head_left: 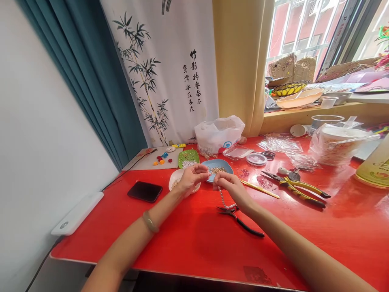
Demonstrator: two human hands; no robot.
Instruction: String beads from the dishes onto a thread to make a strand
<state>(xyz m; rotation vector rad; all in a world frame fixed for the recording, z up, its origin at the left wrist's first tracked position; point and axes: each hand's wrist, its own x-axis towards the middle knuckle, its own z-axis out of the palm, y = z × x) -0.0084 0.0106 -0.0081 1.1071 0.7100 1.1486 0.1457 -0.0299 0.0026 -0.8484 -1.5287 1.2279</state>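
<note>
My left hand [191, 177] is pinched shut just above a white dish [175, 181] of small beads; what its fingertips hold is too small to see. My right hand [232, 187] is closed on a strand of pale beads [223, 199] that hangs down to the red table [188, 239]. The two hands nearly meet in front of a blue dish [223, 164] of gold beads. Black-handled pliers [240, 220] lie on the table under my right wrist. A green bangle [150, 222] sits on my left forearm.
A green dish [188, 157], a black phone [144, 191], yellow-handled pliers [299, 190], a yellow stick [263, 189], a white plastic bag [219, 134] and clear packets [281, 144] are spread over the table. A white board with coloured pieces [158, 159] lies at the back left.
</note>
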